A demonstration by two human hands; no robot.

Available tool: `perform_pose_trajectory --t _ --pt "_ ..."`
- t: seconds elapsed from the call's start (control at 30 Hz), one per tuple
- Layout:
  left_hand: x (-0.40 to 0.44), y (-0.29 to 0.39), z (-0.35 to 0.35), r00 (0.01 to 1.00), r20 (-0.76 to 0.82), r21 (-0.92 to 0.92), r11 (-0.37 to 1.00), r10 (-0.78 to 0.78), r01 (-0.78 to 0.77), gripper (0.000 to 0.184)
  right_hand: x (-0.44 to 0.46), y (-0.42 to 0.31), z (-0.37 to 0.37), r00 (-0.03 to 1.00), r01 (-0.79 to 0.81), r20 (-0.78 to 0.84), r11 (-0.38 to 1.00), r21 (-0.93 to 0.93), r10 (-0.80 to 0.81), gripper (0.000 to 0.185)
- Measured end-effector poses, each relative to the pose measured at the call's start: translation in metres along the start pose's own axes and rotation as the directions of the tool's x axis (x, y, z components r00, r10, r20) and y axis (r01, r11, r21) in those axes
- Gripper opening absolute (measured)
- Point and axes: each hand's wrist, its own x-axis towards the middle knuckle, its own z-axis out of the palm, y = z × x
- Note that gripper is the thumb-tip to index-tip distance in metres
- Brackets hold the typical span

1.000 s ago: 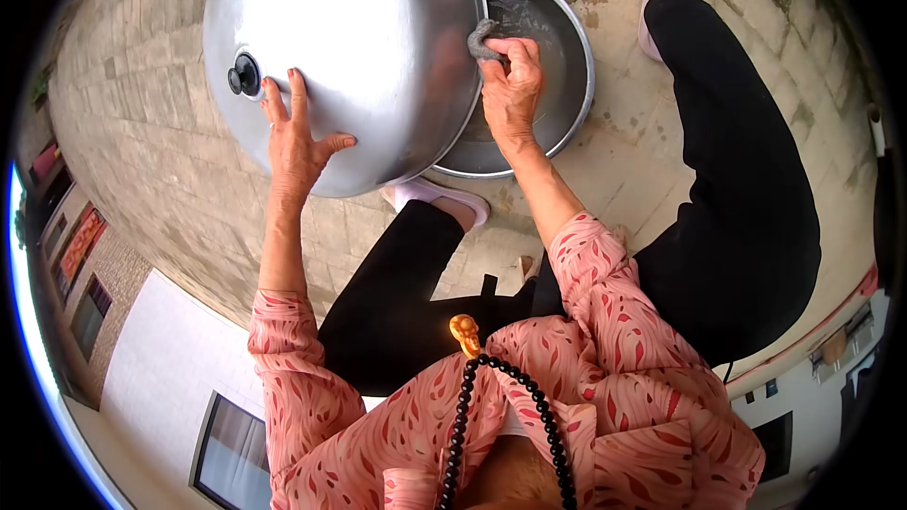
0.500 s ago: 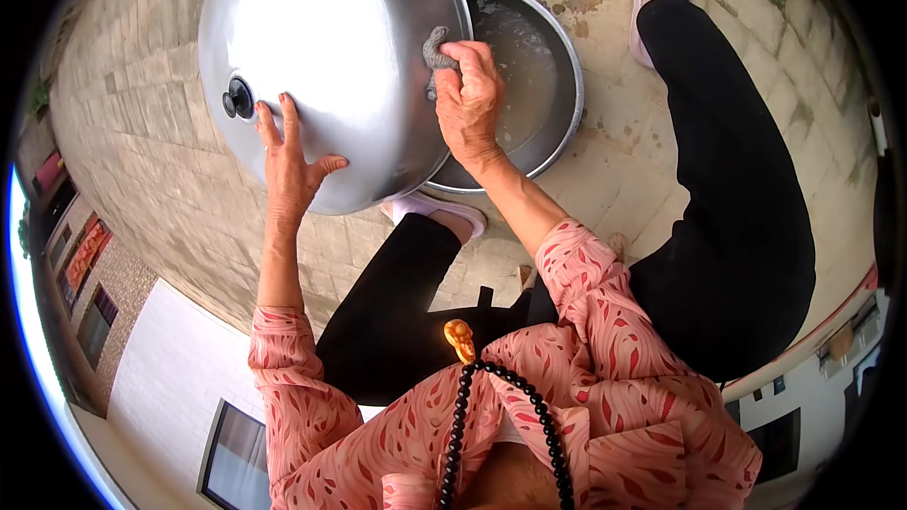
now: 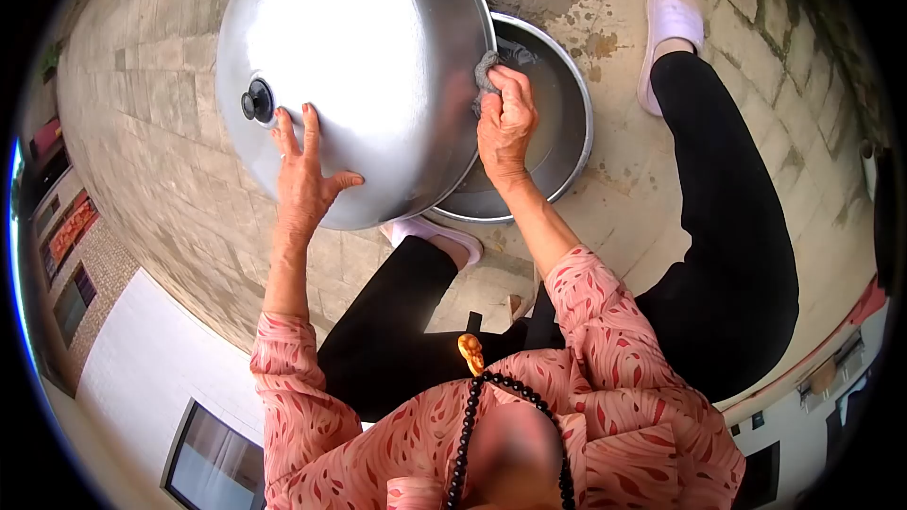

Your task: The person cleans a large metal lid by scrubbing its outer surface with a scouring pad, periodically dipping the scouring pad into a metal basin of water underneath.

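A large shiny metal pot lid [image 3: 425, 104] with a black knob [image 3: 257, 101] is tilted up, its right edge overlapping a metal basin [image 3: 578, 156] of cloudy water [image 3: 548, 94]. My left hand [image 3: 307, 179] lies on the lid's outer face just below the knob, fingers and thumb spread. Pinched in my right hand [image 3: 507, 127] is a grey cloth [image 3: 486, 76], pressed against the lid near its right rim, above the basin. The far edge of the lid runs out of view at the top.
Stone paving [image 3: 151, 142] surrounds the basin, with wet patches [image 3: 595, 38] beyond it. My feet in pale slippers [image 3: 675, 24] stand on either side of the basin. A white wall [image 3: 142, 368] with a window is at lower left.
My right hand has slid the grey cloth outward to the lid's right rim. My left hand keeps its place below the knob. The whole view has shifted slightly.
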Motion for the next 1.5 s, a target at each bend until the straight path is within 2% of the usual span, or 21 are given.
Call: perform_pose_trajectory --t 0.07,0.1,0.17,0.23,0.33,0.43,0.5,0.63,0.67,0.7,0.77,0.83,0.97,1.03,1.07,1.13,1.23,1.3,1.37,1.43,1.5 --pt "-0.002 -0.001 0.0 1.0 0.001 0.022 1.0 0.004 -0.004 0.13 0.01 -0.021 0.009 1.0 -0.009 0.01 0.997 0.079 0.008 0.033" --pt "-0.002 -0.001 0.0 1.0 -0.002 0.014 1.0 0.001 -0.001 0.13 0.026 -0.035 0.016 0.995 0.092 0.041 0.995 0.043 -0.093 0.03" --pt "-0.003 0.0 -0.001 1.0 -0.001 -0.006 1.0 -0.004 0.004 0.131 0.06 -0.028 0.039 0.986 0.167 0.006 0.985 0.048 -0.168 0.026" --pt "-0.002 0.004 -0.003 1.0 0.017 0.014 1.0 -0.018 0.018 0.131 0.099 0.0 0.061 0.991 0.134 0.022 0.991 0.002 -0.134 0.022" --pt "-0.001 0.005 -0.006 1.0 0.015 0.03 0.999 -0.019 0.019 0.131 0.143 0.026 0.082 0.989 -0.009 0.144 0.997 -0.082 0.021 0.018" --pt "0.0 0.01 -0.009 0.999 0.015 0.014 0.999 -0.029 0.029 0.13 0.117 -0.028 0.076 0.977 0.198 0.079 0.98 0.028 -0.2 0.018" --pt "-0.002 0.007 -0.008 1.0 0.002 -0.002 1.0 -0.01 0.01 0.129 0.095 -0.058 0.065 0.935 0.234 0.263 0.971 0.054 -0.239 0.023" --pt "-0.003 0.009 -0.012 0.999 0.022 0.01 1.0 -0.024 0.024 0.126 0.112 -0.05 0.079 0.874 0.382 0.325 0.924 -0.002 -0.361 0.024" --pt "-0.004 0.011 -0.013 0.999 0.032 0.002 0.999 -0.043 0.042 0.126 0.128 -0.051 0.084 0.874 0.406 0.299 0.914 -0.011 -0.384 0.025" --pt "-0.002 0.012 -0.013 0.998 0.031 -0.009 0.999 -0.053 0.053 0.125 0.146 -0.045 0.096 0.868 0.464 0.24 0.883 -0.076 -0.435 0.015" --pt "-0.002 0.011 -0.012 0.998 0.033 0.015 0.999 -0.052 0.052 0.125 0.157 -0.043 0.11 0.886 0.43 0.262 0.889 -0.158 -0.382 0.014" --pt "0.001 0.012 -0.014 0.996 0.05 0.022 0.998 -0.067 0.066 0.126 0.14 -0.064 0.101 0.827 0.523 0.339 0.836 -0.168 -0.449 0.012" --pt "0.003 0.017 -0.016 0.994 0.046 -0.062 0.993 -0.1 0.103 0.128 0.056 -0.09 0.094 0.585 0.613 0.62 0.786 0.085 -0.523 0.009" --pt "-0.002 0.014 -0.016 0.995 0.052 -0.068 0.993 -0.09 0.093 0.128 0.088 -0.079 0.105 0.595 0.612 0.595 0.784 0.101 -0.541 0.008" --pt "-0.004 0.01 -0.012 0.999 -0.005 -0.065 0.997 -0.037 0.037 0.127 0.121 -0.075 0.11 0.618 0.652 0.586 0.758 -0.011 -0.524 0.008" --pt "-0.004 0.014 -0.017 0.996 0.044 -0.047 0.996 -0.073 0.075 0.126 0.168 -0.061 0.129 0.767 0.58 0.455 0.793 -0.187 -0.453 0.01" --pt "-0.002 0.011 -0.016 0.999 0.013 -0.038 0.998 -0.048 0.048 0.121 0.143 -0.076 0.141 0.815 0.552 0.411 0.765 -0.333 -0.409 0.011" --pt "-0.003 0.012 -0.014 0.999 -0.004 -0.066 0.997 -0.047 0.047 0.12 0.091 -0.094 0.138 0.721 0.565 0.567 0.812 -0.148 -0.399 0.015" --pt "-0.002 0.013 -0.014 0.997 0.02 -0.062 0.996 -0.069 0.07 0.123 0.046 -0.108 0.127 0.557 0.579 0.687 0.811 0.082 -0.467 0.011" --pt "-0.004 0.01 -0.013 0.998 0.015 -0.082 0.995 -0.063 0.064 0.123 0.071 -0.098 0.127 0.537 0.619 0.667 0.779 0.104 -0.516 0.007" --pt "-0.007 0.009 -0.014 0.999 -0.026 -0.131 0.991 -0.031 0.027 0.119 0.138 -0.068 0.144 0.66 0.664 0.559 0.737 -0.123 -0.502 0.006"
